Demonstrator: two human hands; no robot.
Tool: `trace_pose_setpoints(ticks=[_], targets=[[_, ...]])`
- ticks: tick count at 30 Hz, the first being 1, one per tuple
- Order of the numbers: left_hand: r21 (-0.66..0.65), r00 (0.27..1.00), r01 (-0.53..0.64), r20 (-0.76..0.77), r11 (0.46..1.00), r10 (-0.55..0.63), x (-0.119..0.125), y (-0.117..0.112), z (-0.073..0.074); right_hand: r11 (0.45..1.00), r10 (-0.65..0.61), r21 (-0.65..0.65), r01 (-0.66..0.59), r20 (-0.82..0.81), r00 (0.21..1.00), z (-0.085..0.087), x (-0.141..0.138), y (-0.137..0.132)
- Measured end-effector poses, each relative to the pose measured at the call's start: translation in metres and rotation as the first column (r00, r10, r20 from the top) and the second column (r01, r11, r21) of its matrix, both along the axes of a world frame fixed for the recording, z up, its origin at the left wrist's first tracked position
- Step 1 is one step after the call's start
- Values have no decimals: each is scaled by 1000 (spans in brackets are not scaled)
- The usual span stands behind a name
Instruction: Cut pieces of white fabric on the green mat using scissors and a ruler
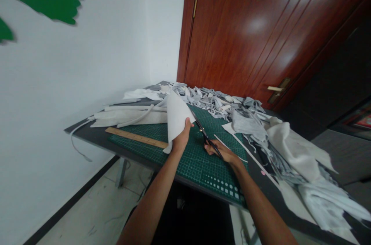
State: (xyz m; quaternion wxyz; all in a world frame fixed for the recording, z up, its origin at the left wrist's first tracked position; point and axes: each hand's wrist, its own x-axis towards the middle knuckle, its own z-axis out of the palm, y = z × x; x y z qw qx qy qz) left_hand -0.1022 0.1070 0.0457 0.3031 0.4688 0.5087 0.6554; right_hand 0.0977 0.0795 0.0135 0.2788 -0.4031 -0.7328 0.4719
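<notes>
My left hand [182, 138] grips a sheet of light grey fabric [176, 117] and holds it up off the green cutting mat [199, 160]. The thumb lies over the sheet's right edge. My right hand [222, 153] is closed round the black handles of a pair of scissors [206, 136]. The scissor blades point up and left, meeting the fabric's right edge just beside my left thumb. Both hands hover over the middle of the mat.
A wooden ruler [136, 137] lies along the mat's left side. Heaps of grey and white fabric scraps [220, 102] cover the back and right of the dark table [87, 136]. A white wall stands to the left, a brown door [246, 28] behind.
</notes>
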Motion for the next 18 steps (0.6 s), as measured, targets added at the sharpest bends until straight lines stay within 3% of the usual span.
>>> trace_pose_setpoints(ticks=[18], targets=[[0,1000,8,8,1000,-8,1,-5,4,1000,-14,12,13,40,999,3,-2,-2]])
